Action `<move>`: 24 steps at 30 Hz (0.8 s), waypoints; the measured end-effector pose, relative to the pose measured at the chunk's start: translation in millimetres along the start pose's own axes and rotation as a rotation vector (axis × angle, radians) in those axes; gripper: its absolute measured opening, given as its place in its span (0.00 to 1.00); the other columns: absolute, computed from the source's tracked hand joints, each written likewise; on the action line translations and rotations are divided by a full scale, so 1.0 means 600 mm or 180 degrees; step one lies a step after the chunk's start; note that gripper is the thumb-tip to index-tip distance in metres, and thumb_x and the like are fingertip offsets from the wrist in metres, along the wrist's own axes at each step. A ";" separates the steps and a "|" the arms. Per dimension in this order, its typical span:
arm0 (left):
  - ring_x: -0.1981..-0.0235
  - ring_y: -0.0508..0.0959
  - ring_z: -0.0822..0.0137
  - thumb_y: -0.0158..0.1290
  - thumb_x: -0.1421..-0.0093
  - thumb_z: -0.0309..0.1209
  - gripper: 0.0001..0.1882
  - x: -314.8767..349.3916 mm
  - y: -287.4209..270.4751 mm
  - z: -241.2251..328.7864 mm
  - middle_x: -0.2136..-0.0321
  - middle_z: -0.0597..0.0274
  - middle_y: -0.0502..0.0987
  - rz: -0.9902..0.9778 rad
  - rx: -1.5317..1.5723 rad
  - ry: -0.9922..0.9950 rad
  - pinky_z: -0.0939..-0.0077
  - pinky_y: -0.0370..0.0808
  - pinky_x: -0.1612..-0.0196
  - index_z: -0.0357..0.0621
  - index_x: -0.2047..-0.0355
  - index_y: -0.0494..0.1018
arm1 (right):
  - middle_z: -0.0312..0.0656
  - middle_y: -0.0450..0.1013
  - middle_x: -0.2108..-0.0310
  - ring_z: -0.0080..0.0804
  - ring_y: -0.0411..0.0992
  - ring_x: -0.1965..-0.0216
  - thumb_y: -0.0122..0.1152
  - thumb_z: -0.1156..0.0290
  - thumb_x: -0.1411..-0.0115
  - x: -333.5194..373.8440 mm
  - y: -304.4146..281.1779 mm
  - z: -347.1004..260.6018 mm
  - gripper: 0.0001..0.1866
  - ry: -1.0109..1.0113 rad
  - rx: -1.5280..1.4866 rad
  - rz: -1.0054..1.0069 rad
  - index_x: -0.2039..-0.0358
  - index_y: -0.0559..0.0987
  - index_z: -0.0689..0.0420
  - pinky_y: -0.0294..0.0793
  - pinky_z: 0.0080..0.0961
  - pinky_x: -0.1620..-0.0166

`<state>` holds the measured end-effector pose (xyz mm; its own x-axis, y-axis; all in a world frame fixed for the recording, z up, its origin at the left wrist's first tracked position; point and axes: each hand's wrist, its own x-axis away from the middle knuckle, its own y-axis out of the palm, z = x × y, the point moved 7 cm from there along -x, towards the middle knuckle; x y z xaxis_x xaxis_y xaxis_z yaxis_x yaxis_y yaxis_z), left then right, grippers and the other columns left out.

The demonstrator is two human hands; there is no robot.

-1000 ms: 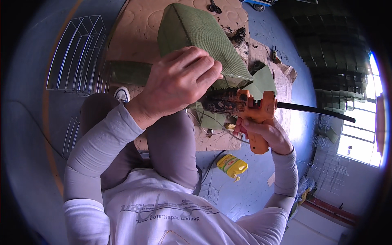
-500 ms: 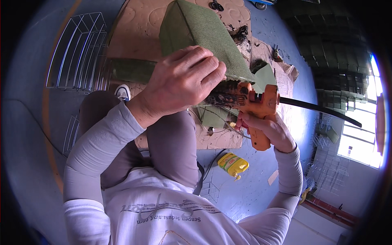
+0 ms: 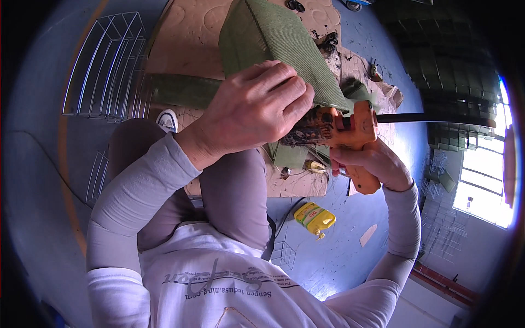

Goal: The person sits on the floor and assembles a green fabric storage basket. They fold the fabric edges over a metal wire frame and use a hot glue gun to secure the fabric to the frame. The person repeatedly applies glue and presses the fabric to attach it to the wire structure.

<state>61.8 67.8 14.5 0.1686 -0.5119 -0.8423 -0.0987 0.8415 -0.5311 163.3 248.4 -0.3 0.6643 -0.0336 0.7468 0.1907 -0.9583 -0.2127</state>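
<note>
My right hand (image 3: 377, 163) is wrapped around the handle of an orange hot glue gun (image 3: 358, 128), its fingers at the red trigger. A long black glue stick (image 3: 432, 118) runs out of the gun's back end to the right. The gun's front part is smeared with dark residue, and its nozzle is hidden behind my left hand (image 3: 260, 109). My left hand is closed on the near edge of a green woven fabric box (image 3: 298, 52), which stands tilted in front of me. A green fabric strip (image 3: 178, 90) extends left from behind my left wrist.
Brown cardboard (image 3: 186, 33) with dark smears covers the floor. A wire rack (image 3: 104, 71) stands at the left. A yellow jug (image 3: 315, 218) lies near my knees. Green pieces (image 3: 290, 156) and a cable lie below the gun. Stacked green panels (image 3: 437, 60) fill the far right.
The glue gun and my right hand have shifted slightly right and up, and the glue stick now points more level. My left hand and the box sit slightly further right in the picture.
</note>
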 end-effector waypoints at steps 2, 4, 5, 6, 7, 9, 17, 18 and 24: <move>0.61 0.80 0.65 0.64 0.52 0.31 0.13 0.000 0.000 -0.001 0.68 0.63 0.78 0.0013 0.0003 0.0000 0.69 0.82 0.57 0.40 0.66 0.80 | 0.40 0.77 0.69 0.26 0.76 0.70 0.69 0.67 0.41 0.004 -0.001 -0.009 0.18 0.0100 0.0196 0.0030 0.57 0.76 0.65 0.77 0.24 0.64; 0.61 0.80 0.65 0.64 0.52 0.31 0.13 0.001 -0.001 -0.002 0.68 0.64 0.78 0.0027 0.0007 0.0005 0.70 0.82 0.57 0.40 0.66 0.80 | 0.41 0.78 0.68 0.25 0.76 0.70 0.70 0.68 0.42 0.008 0.002 -0.023 0.18 0.0046 0.0194 0.0084 0.57 0.77 0.66 0.78 0.24 0.65; 0.61 0.80 0.66 0.64 0.52 0.31 0.13 0.001 -0.001 -0.001 0.68 0.64 0.78 0.0030 -0.0023 0.0006 0.70 0.82 0.57 0.40 0.66 0.80 | 0.41 0.78 0.68 0.25 0.76 0.69 0.70 0.68 0.42 0.008 0.003 -0.026 0.18 0.0020 0.0192 0.0111 0.57 0.77 0.66 0.78 0.23 0.65; 0.61 0.80 0.66 0.64 0.52 0.31 0.12 0.001 -0.002 0.000 0.68 0.64 0.78 0.0036 -0.0046 0.0009 0.70 0.82 0.58 0.40 0.66 0.80 | 0.41 0.78 0.68 0.25 0.76 0.70 0.71 0.68 0.42 0.010 0.003 -0.026 0.18 0.0001 0.0253 0.0094 0.57 0.77 0.66 0.78 0.24 0.65; 0.61 0.80 0.66 0.64 0.51 0.31 0.12 0.000 -0.003 0.002 0.68 0.65 0.77 0.0041 -0.0069 0.0011 0.70 0.82 0.58 0.40 0.66 0.80 | 0.41 0.78 0.67 0.25 0.76 0.70 0.71 0.69 0.43 0.011 0.000 -0.023 0.18 -0.0018 0.0314 0.0078 0.57 0.77 0.66 0.79 0.24 0.65; 0.61 0.80 0.67 0.64 0.51 0.31 0.12 0.001 -0.001 0.003 0.68 0.66 0.77 0.0035 -0.0051 -0.0021 0.71 0.82 0.57 0.41 0.67 0.80 | 0.40 0.78 0.68 0.25 0.76 0.70 0.70 0.70 0.42 0.015 0.000 -0.028 0.15 -0.0090 0.0527 0.0122 0.59 0.78 0.65 0.79 0.25 0.65; 0.61 0.79 0.68 0.64 0.50 0.32 0.11 0.004 0.001 0.002 0.68 0.67 0.77 0.0026 -0.0037 -0.0034 0.71 0.81 0.57 0.42 0.67 0.79 | 0.39 0.78 0.67 0.25 0.77 0.71 0.71 0.69 0.43 0.020 0.009 -0.034 0.18 -0.0084 0.0560 0.0323 0.56 0.78 0.64 0.79 0.23 0.67; 0.60 0.80 0.68 0.64 0.50 0.32 0.11 0.004 0.002 0.002 0.68 0.67 0.77 0.0021 -0.0033 -0.0040 0.71 0.81 0.57 0.42 0.66 0.79 | 0.40 0.78 0.68 0.25 0.77 0.71 0.71 0.69 0.43 0.020 0.009 -0.032 0.18 -0.0094 0.0631 0.0341 0.57 0.77 0.64 0.79 0.23 0.67; 0.61 0.80 0.67 0.63 0.50 0.32 0.12 -0.002 -0.005 -0.008 0.68 0.65 0.78 -0.0015 0.0022 -0.0096 0.72 0.81 0.59 0.42 0.65 0.79 | 0.39 0.78 0.69 0.25 0.77 0.71 0.72 0.68 0.43 0.017 0.009 -0.027 0.18 -0.0178 0.0663 0.0450 0.57 0.77 0.63 0.79 0.23 0.67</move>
<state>57.3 65.0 16.4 0.1985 -0.5106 -0.8366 -0.0911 0.8403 -0.5344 159.4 238.6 16.2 0.7326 -0.1417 0.6657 0.2340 -0.8660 -0.4419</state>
